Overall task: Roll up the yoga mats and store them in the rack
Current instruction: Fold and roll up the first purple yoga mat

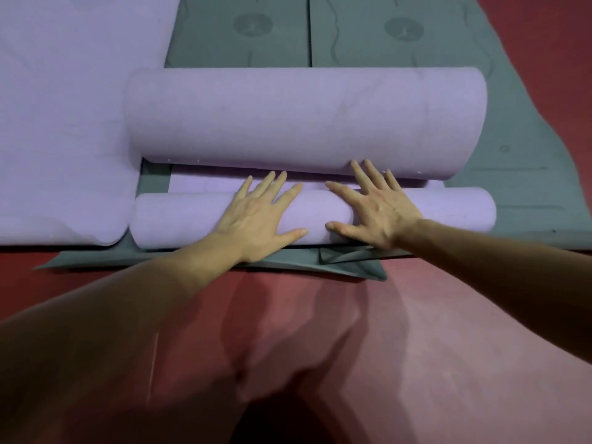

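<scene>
Pressing down on the small purple roll point(192, 219): both hands flat, palms down, fingers spread, nothing grasped.

- left hand point(261, 216): on the roll's middle, fingers reaching over the top toward the far side, thumb along the near side.
- right hand point(371, 208): just beside the left, also on top of the roll; thumb low on the near side, fingertips touching the base of the big purple roll point(304, 120).
- small purple roll lies crosswise near the near edge of the grey mats point(512, 174). A flat strip of the same purple mat point(205, 182) shows between it and the big roll, so this mat is only partly rolled.
- big purple roll sits parallel, just beyond it, much thicker. Cannot tell whether the two rolls belong to one mat.
- flat purple mat point(64, 107): spread out at left, covering the left edge of the grey mats, its near rounded corner just beside the small roll's left end.
- grey mats: two side by side, seam visible at the far end, printed circle marks on each. Near edge under the hands is creased, with a folded corner point(349, 257) sticking out onto the red floor point(416, 331).
- rack: not in frame.
</scene>
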A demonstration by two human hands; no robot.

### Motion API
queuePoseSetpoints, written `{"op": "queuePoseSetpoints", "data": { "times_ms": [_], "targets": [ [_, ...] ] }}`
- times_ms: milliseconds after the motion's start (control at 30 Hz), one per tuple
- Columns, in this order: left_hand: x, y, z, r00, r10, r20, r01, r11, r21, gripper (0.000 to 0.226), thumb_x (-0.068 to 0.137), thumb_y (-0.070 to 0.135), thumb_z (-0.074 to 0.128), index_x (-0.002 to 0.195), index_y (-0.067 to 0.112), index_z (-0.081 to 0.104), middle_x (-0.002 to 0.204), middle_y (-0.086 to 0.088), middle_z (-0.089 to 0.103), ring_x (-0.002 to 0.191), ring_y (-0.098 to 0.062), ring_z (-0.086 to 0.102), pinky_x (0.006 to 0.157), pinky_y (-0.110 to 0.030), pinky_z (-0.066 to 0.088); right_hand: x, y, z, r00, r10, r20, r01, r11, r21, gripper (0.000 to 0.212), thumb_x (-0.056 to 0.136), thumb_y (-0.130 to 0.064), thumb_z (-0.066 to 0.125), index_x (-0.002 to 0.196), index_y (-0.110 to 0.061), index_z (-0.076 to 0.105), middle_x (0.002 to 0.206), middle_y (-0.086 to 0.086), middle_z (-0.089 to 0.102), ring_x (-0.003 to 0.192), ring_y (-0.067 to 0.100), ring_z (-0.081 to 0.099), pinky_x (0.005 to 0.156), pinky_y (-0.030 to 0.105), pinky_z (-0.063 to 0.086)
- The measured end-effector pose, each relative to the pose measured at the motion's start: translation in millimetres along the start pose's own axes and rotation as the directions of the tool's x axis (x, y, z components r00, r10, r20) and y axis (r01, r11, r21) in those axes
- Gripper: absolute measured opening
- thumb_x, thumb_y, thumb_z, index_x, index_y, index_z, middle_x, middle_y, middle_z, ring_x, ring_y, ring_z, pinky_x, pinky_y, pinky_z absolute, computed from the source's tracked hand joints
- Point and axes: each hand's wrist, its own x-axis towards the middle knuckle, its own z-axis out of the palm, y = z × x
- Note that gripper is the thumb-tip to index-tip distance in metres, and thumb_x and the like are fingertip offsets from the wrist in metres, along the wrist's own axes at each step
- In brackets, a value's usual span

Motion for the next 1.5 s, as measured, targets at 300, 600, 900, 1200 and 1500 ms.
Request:
{"op": "queuePoseSetpoints", "data": {
  "times_ms": [300,600,900,1200,1500],
  "targets": [
    [15,-6,4,1.000,0.006,-0.004,-0.006,0.999,0.033,0.120,0.070,0.093,0.047,0.163,0.029,0.006,0.171,-0.003,0.013,0.156,-0.025,0.019,0.125,-0.045,0.017,-1,2,-3,0.999,0.037,-0.032,-0.037,0.999,0.007,0.102,0.075,-0.095,0.010,0.162,-0.044,0.003,0.172,0.018,-0.008,0.159,0.034,-0.007,0.127,0.056,0.003],
    [15,-5,-10,1.000,0.000,-0.021,0.001,0.999,0.049,0.111,0.069,0.089,0.058,0.158,0.028,0.030,0.150,-0.002,0.052,0.130,-0.030,0.053,0.110,-0.043,0.041,-15,-7,-6,1.000,0.020,0.011,-0.020,1.000,-0.006,0.101,0.078,-0.093,0.013,0.163,-0.041,-0.003,0.171,0.020,-0.006,0.158,0.040,-0.001,0.127,0.052,0.004],
    [-29,16,-11,0.995,0.041,-0.090,-0.039,0.999,0.022,0.104,0.070,0.082,0.065,0.154,0.025,0.042,0.147,0.002,0.058,0.128,-0.026,0.060,0.102,-0.040,0.047,-61,-15,1,0.992,-0.094,-0.081,0.093,0.996,-0.017,0.098,0.086,-0.087,0.022,0.165,-0.029,0.020,0.167,0.024,0.021,0.156,0.040,0.020,0.127,0.051,0.015],
    [-27,17,0,0.999,0.036,-0.025,-0.034,0.998,0.046,0.107,0.071,0.086,0.060,0.157,0.028,0.033,0.150,0.001,0.054,0.132,-0.025,0.055,0.108,-0.040,0.042,-27,-2,-19,1.000,-0.015,-0.026,0.016,1.000,0.027,0.108,0.076,-0.091,-0.016,0.163,-0.039,0.020,0.173,0.012,-0.001,0.160,0.032,0.000,0.127,0.053,0.010],
    [5,-2,-7,0.994,0.045,0.096,-0.045,0.999,0.004,0.109,0.071,0.099,0.028,0.161,0.042,0.005,0.170,-0.007,-0.013,0.157,-0.034,-0.011,0.127,-0.048,0.004,-38,-14,-6,0.996,-0.082,-0.045,0.083,0.996,0.023,0.092,0.086,-0.084,0.009,0.164,-0.036,0.013,0.172,0.019,0.003,0.159,0.035,0.001,0.128,0.052,0.005]
  ]
}}
